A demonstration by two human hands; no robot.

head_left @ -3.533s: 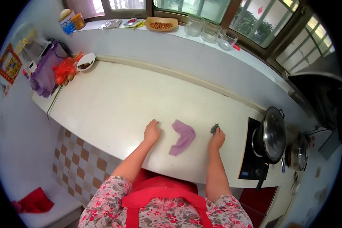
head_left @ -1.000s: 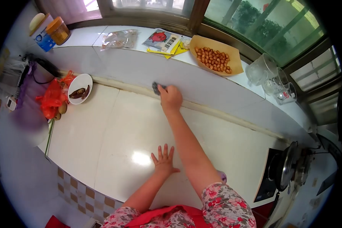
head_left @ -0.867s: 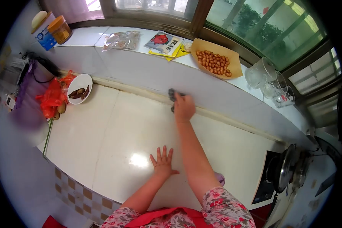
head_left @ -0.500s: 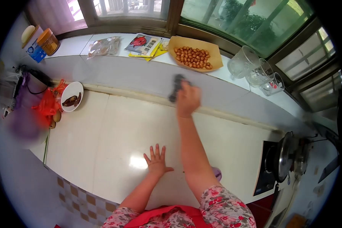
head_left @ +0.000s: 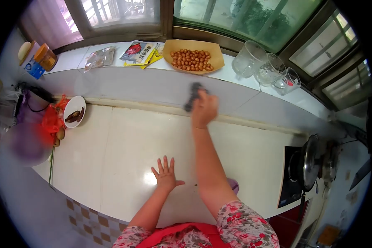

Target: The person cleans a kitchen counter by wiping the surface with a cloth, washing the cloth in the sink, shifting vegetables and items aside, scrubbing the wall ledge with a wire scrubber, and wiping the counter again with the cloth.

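My right hand (head_left: 205, 108) is closed on a dark grey cloth (head_left: 193, 96) and presses it to the grey tiled wall (head_left: 149, 86) under the window ledge. Motion blurs the cloth and the fingers. Flat on the white countertop (head_left: 132, 134) lies my left hand (head_left: 166, 177), fingers spread, holding nothing. Just above the cloth, on the ledge, sits a tan paper tray (head_left: 214, 50) of reddish-brown nuts (head_left: 191, 60). Beneath my right forearm a purple object (head_left: 234, 186) shows only in part.
Glass mugs (head_left: 249, 60) stand on the ledge's right side. Food packets (head_left: 138, 53), a clear plastic bag (head_left: 100, 58) and an orange-lidded jar (head_left: 45, 57) line its left. A white bowl (head_left: 81, 120) leans beside a red bag (head_left: 51, 119). A lidded pan (head_left: 311, 161) sits on the stove at right.
The head view has shifted, so the ledge items appear further left. My right hand keeps the cloth against the wall, further right relative to the nut tray. My left hand stays flat.
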